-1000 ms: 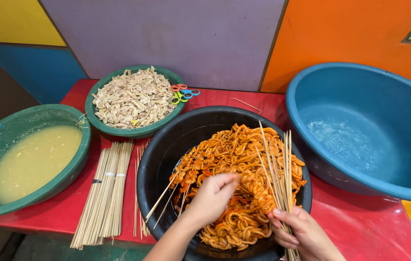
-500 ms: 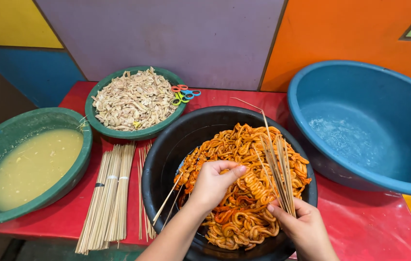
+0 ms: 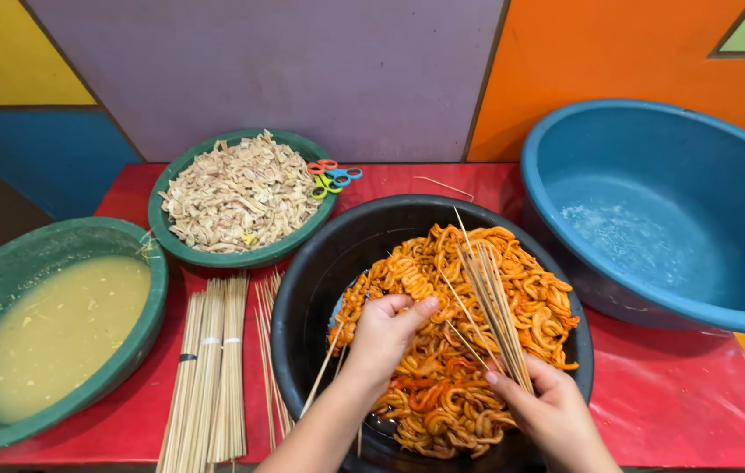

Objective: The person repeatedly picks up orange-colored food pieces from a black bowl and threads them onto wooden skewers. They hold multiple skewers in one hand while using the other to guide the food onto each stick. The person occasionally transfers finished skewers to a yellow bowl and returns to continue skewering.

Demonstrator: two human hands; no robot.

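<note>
Head view. Left hand [image 3: 386,333] closed on one orange curled strip among the orange curled strips [image 3: 460,333] heaped in black basin [image 3: 302,289], middle of red surface [image 3: 670,412]. Right hand [image 3: 552,412] gripping bundle of bamboo skewers [image 3: 495,307], tips fanned up over the heap. Loose skewers [image 3: 210,368] flat on surface left of basin. Green bowl of pale shreds [image 3: 237,193] behind, small scissors [image 3: 330,173] at its rim. Green basin of yellowish liquid [image 3: 57,324] far left; blue tub [image 3: 670,210] right

Skewer bunch [image 3: 495,302] amid crowding basins [image 3: 653,210]
</note>
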